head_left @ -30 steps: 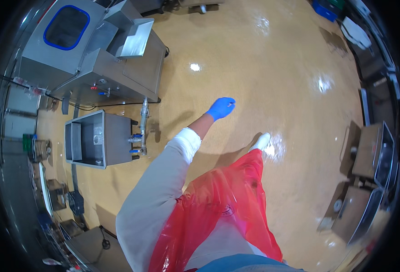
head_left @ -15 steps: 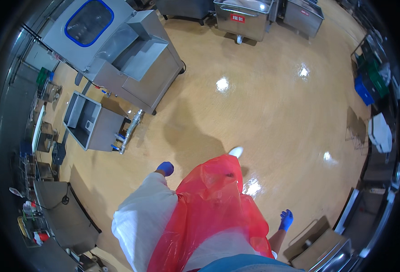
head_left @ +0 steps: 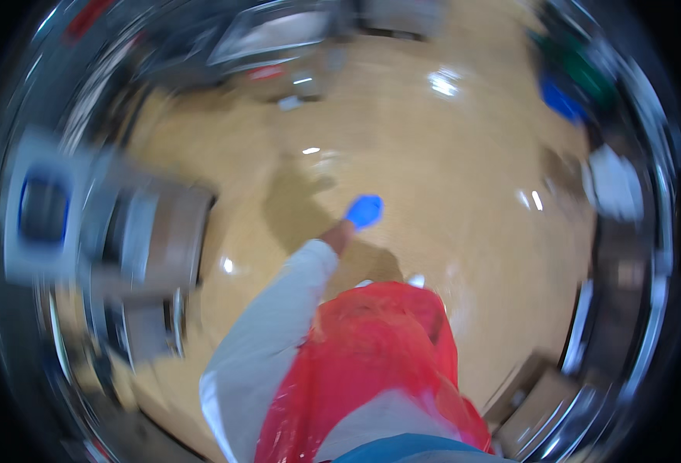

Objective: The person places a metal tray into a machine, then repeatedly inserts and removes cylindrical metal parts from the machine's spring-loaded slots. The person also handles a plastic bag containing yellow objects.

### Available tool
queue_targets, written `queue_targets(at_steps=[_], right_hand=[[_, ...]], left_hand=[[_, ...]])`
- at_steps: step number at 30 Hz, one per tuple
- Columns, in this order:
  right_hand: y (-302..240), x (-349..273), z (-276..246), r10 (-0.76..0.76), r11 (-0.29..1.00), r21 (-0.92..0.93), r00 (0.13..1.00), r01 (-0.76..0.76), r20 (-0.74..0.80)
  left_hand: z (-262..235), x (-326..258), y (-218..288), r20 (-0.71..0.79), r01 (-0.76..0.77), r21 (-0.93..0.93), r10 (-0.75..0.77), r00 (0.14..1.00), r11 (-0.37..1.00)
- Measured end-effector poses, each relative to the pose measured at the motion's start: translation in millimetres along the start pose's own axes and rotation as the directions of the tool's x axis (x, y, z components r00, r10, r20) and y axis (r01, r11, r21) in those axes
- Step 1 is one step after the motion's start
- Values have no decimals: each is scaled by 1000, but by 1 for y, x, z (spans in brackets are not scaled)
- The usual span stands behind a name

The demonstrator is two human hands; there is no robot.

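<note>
My left hand [head_left: 365, 211], in a blue glove, reaches forward over the tan floor [head_left: 479, 255], at the end of a white sleeve [head_left: 267, 324]. It touches nothing that I can see; motion smears its fingers, so whether they are closed is unclear. A red plastic apron [head_left: 387, 332] covers my front, and the tips of white shoes [head_left: 415, 282] show just beyond it. My right hand is out of the picture.
Left stands a steel machine [head_left: 178, 239] with a blue-rimmed window, a steel sink-like box [head_left: 146, 328] beside it. A steel tub cart [head_left: 279, 73] is at the far side. Blue and green crates [head_left: 564, 100], a white container [head_left: 614, 185] and a steel box [head_left: 537, 413] line the right.
The view has turned and is blurred; the machine now lies further left and lower, the carts further left. My left hand has risen forward toward the middle. My right hand has left the picture.
</note>
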State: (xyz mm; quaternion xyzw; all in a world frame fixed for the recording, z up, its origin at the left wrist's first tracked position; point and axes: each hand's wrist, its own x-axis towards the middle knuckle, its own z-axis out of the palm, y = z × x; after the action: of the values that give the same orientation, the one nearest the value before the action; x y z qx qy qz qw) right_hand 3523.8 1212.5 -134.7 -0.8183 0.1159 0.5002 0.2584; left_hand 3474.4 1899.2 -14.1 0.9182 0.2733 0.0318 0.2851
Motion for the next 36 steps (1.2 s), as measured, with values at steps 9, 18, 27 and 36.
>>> queue_targets(at_steps=[9, 18, 27, 36], right_hand=[[-208, 146, -87, -124, 989, 66, 986, 132, -111], [-533, 263, -370, -396, 881, 19, 760, 472, -514], [-626, 371, -464, -161, 969, 64, 802, 240, -575], [-733, 397, -496, 36, 947, 249, 702, 204, -712]], left_hand=[[47, 268, 18, 356, -150, 41, 126, 926, 988], [92, 332, -23, 798, 74, 358, -346, 494, 931], [91, 743, 18, 770, -405, 469, -138, 623, 785], [128, 1228, 383, 37, -335, -411, 382, 923, 848]])
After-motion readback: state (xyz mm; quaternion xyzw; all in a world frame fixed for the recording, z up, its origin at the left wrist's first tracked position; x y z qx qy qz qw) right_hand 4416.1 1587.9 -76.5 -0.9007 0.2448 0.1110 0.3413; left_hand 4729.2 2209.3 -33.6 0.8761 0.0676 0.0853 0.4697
